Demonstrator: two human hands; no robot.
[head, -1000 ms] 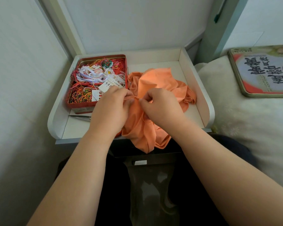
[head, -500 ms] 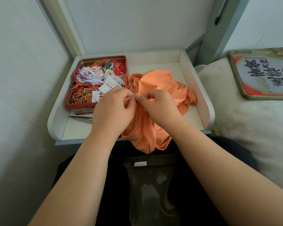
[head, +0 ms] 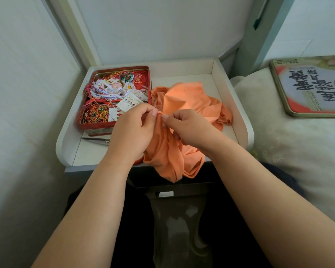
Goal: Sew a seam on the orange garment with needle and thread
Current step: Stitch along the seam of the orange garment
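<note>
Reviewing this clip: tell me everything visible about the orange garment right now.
The orange garment is a thin, soft-looking plain fabric, crumpled in a loose heap on the right part of the white tray, beside the red tin of threads. Its near end spills over the tray's front edge and hangs down. The left hand and right hand each pinch a raised fold near its middle, fingertips close together. No needle or thread on it can be made out.

Large upside-down Chinese characters — unreadable — on the tin lid (head: pixel 309 88).
</note>
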